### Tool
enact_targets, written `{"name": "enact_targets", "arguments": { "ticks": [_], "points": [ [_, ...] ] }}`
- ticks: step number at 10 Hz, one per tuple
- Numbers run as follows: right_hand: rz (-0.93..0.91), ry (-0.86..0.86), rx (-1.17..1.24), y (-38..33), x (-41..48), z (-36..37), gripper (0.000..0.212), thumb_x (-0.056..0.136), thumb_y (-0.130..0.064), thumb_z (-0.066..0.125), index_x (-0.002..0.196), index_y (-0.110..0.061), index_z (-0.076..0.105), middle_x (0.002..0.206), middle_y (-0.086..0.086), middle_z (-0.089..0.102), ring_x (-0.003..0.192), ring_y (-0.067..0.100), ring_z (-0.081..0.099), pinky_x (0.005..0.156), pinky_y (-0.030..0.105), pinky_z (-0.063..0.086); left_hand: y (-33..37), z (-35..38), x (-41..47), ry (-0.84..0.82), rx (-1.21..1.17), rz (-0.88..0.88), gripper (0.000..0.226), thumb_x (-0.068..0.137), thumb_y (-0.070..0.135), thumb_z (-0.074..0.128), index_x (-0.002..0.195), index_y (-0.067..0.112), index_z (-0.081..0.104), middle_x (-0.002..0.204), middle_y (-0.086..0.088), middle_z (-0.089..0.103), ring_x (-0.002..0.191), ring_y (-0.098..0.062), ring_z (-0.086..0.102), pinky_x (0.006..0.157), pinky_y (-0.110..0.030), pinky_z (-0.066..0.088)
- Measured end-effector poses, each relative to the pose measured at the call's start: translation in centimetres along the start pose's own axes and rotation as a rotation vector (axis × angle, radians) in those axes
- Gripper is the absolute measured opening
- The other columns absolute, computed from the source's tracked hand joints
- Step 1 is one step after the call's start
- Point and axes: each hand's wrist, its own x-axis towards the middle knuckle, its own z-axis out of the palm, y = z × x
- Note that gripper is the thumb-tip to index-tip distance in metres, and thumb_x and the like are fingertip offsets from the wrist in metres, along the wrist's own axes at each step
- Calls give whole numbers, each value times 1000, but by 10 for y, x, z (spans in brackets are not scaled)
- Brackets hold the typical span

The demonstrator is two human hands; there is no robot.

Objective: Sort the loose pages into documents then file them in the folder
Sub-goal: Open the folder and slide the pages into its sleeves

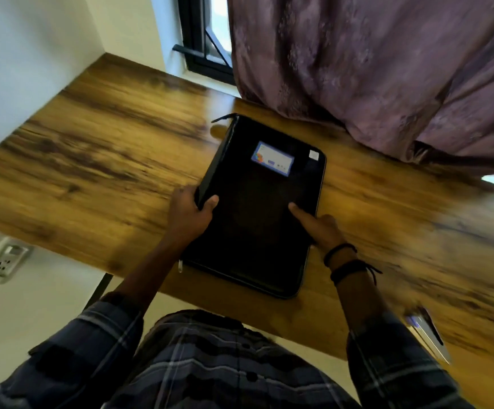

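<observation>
One black zip folder [257, 219] lies flat and closed near the middle of the wooden table [107, 149], with its near end close to the table's front edge. Its cover carries one coloured label [272, 158] and one small white sticker [313, 154] at the far right corner. I can count two zip pulls: a dark one [220, 118] at the far left corner and a pale one [180, 265] at the near left corner.

Both hands are on it. The left hand [188, 215] grips the left edge, thumb over the cover and fingers wrapped round the side. The right hand [322, 228] holds the right edge, one straight digit pressed on the cover, the others curled over the side. Two dark bands [341, 256] circle the right wrist, and both sleeves are checked.

To the right, near the table's front edge, lies one blurred pen-like object [429, 330] on something pale. One mauve curtain [387, 69] hangs down onto the table's far side, beside one dark-framed window [201, 39]. One wall socket [5, 259] sits below the table on the left.
</observation>
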Motion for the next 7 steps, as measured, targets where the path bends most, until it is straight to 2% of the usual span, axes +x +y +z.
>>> {"name": "enact_targets", "arguments": {
  "ticks": [1, 2, 3, 4, 5, 6, 7],
  "points": [
    [15, -110, -79, -18, 3, 29, 39, 74, -51, 78, 89, -17, 65, 101, 1, 69, 89, 19, 66, 67, 29, 52, -12, -43, 16, 22, 29, 58, 53, 78, 58, 55, 99, 10, 69, 87, -10, 68, 83, -26, 67, 71, -38, 57],
    [-58, -257, -94, -45, 6, 92, 41, 75, -48, 79, 100, -17, 70, 95, -2, 72, 74, 11, 66, 53, 23, 47, -33, -112, 39, 66, 20, 76, 35, 85, 36, 66, 103, 7, 71, 90, -8, 71, 78, -18, 67, 72, -36, 57],
    [-108, -352, -71, -70, 3, 141, 35, 79, -40, 78, 101, -13, 70, 82, -2, 69, 60, 9, 60, 45, 21, 44, -53, -161, 48, 98, 59, 64, 21, 90, 21, 67, 104, 5, 71, 90, -6, 68, 73, -5, 62, 70, -20, 50],
    [-144, -440, -19, -104, 3, 205, 35, 79, -34, 79, 100, -7, 69, 77, 1, 65, 59, 11, 56, 42, 19, 42, -85, -219, 68, 130, 100, 86, 11, 90, 25, 65, 91, 15, 70, 77, -2, 65, 69, -4, 59, 60, -4, 38],
    [-158, -478, -36, -117, 0, 235, 24, 82, -31, 78, 84, -11, 66, 68, -3, 58, 57, 10, 53, 46, 19, 44, -100, -243, 78, 130, 147, 49, 7, 94, 19, 64, 97, 15, 69, 77, 5, 64, 66, 7, 57, 59, -2, 37],
    [-168, -503, -111, -121, -3, 260, 19, 87, -29, 73, 83, -15, 62, 77, -2, 63, 71, 13, 59, 53, 22, 48, -122, -252, 90, 124, 214, 35, 15, 97, 18, 59, 108, 14, 68, 90, 0, 65, 82, -9, 62, 71, -19, 46],
    [-201, -473, -158, -117, 3, 262, 22, 88, -31, 71, 95, -11, 65, 95, 4, 70, 82, 17, 64, 60, 28, 55, -132, -244, 95, 129, 223, 51, 19, 96, 27, 55, 105, 16, 67, 100, -6, 68, 93, -28, 64, 79, -37, 49]
  ]
}}
